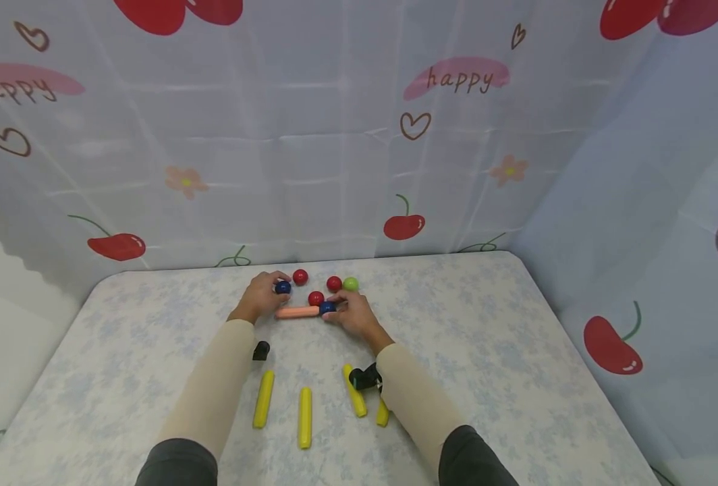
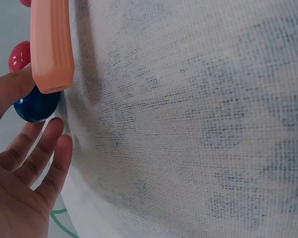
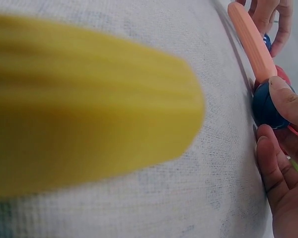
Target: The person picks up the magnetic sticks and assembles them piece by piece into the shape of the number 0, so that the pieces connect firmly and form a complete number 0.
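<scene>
My left hand [image 1: 260, 294] holds a dark blue ball [image 1: 283, 287] between thumb and fingers, near the table's far edge. The left wrist view has the same blue ball [image 2: 37, 105] partly behind the end of an orange stick [image 2: 52, 47]. To the right, my right hand [image 1: 354, 314] pinches a second blue ball [image 1: 327, 307] at the right end of the orange stick [image 1: 297, 312]. Thumb and fingers lie around that blue ball [image 3: 269, 105] in the right wrist view, where stick and ball touch; whether they are joined I cannot tell.
Beyond the hands are red balls [image 1: 300, 277] and a green ball [image 1: 350, 284]. Several yellow sticks [image 1: 305, 417] lie nearer on the table [image 1: 486, 324], one close below the right wrist camera [image 1: 365, 378]. A printed curtain [image 1: 335, 189] hangs behind the far edge.
</scene>
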`<state>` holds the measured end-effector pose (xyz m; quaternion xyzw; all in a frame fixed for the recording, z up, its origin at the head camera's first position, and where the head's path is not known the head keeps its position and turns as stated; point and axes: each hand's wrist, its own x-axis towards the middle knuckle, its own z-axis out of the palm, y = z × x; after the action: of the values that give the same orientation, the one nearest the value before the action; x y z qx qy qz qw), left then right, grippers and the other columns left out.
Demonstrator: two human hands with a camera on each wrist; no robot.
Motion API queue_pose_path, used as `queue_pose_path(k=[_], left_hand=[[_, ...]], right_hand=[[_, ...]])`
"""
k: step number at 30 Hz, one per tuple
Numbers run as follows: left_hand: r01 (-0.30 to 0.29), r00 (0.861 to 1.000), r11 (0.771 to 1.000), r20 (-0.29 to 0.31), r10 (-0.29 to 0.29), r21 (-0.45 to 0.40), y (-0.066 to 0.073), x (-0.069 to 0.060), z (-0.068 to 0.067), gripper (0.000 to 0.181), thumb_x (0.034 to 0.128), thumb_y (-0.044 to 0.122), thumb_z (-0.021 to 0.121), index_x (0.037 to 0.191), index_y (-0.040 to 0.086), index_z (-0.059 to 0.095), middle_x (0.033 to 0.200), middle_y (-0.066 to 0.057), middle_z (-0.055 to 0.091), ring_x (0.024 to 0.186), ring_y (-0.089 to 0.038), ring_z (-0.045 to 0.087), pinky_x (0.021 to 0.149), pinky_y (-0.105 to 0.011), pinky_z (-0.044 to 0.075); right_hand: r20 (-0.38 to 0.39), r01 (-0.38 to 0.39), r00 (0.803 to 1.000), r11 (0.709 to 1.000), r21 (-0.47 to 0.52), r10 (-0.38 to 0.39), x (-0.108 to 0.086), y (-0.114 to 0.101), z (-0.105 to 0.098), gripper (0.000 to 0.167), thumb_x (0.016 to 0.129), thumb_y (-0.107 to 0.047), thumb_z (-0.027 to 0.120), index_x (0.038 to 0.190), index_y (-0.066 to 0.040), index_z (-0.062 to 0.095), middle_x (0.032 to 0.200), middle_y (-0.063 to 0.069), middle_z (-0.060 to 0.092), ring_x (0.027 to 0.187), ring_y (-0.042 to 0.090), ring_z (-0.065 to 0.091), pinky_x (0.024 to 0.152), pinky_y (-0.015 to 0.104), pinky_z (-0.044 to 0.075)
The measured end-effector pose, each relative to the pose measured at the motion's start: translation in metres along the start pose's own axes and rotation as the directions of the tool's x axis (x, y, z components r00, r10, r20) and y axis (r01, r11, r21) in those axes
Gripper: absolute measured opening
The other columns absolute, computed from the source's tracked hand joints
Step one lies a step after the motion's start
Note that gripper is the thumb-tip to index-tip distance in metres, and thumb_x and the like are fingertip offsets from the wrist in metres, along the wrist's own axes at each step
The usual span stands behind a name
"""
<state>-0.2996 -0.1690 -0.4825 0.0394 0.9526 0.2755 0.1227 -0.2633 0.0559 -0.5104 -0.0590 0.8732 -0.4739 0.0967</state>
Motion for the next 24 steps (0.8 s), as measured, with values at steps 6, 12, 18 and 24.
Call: queue_pose_path(k=[6,12,18,24], left_hand=[[0.012,1.0,1.0,0.006,-0.012,-0.008,-0.007,0.0,-0.001,0.035,0.0926,0.019,0.064,0.125,0.008,0.056,0.127,-0.022,0.054,0.117,-0.036,0.05,0.098,-0.051,0.043],[0.019,1.0,0.995,0.01,-0.018,-0.095,-0.014,-0.005,-0.005,0.04,0.0908,0.013,0.064,0.127,0.005,0.05,0.131,-0.025,0.051,0.121,-0.039,0.049,0.1,-0.053,0.041],[0.033,0.999,0.99,0.037,-0.028,-0.138,-0.026,-0.014,-0.008,0.034,0.0935,0.014,0.063,0.126,0.008,0.055,0.132,-0.022,0.05,0.118,-0.038,0.049,0.097,-0.052,0.043],[0.035,0.999,0.979,0.029,-0.029,-0.202,-0.035,-0.025,-0.009,0.034,0.0954,0.019,0.061,0.128,0.009,0.056,0.132,-0.022,0.051,0.119,-0.039,0.049,0.095,-0.053,0.043]], right_hand=[[0.004,0.003,1.0,1.0,0.0,-0.003,0.0,0.001,0.001,0.035,0.082,-0.018,0.079,0.113,-0.009,0.068,0.106,0.004,0.068,0.082,0.014,0.059,0.073,0.027,0.051],[0.0,0.007,1.0,1.0,0.009,-0.007,0.0,0.0,0.001,0.034,0.082,-0.017,0.078,0.113,-0.009,0.068,0.108,0.005,0.068,0.086,0.015,0.062,0.076,0.029,0.052],[0.008,0.0,1.0,1.0,0.001,0.0,-0.001,0.0,0.0,0.035,0.082,-0.018,0.078,0.114,-0.009,0.068,0.109,0.005,0.068,0.088,0.015,0.061,0.077,0.029,0.052],[0.007,-0.014,1.0,1.0,0.002,0.014,0.0,-0.001,0.0,0.035,0.082,-0.018,0.078,0.115,-0.009,0.068,0.11,0.005,0.067,0.089,0.016,0.061,0.079,0.031,0.052]])
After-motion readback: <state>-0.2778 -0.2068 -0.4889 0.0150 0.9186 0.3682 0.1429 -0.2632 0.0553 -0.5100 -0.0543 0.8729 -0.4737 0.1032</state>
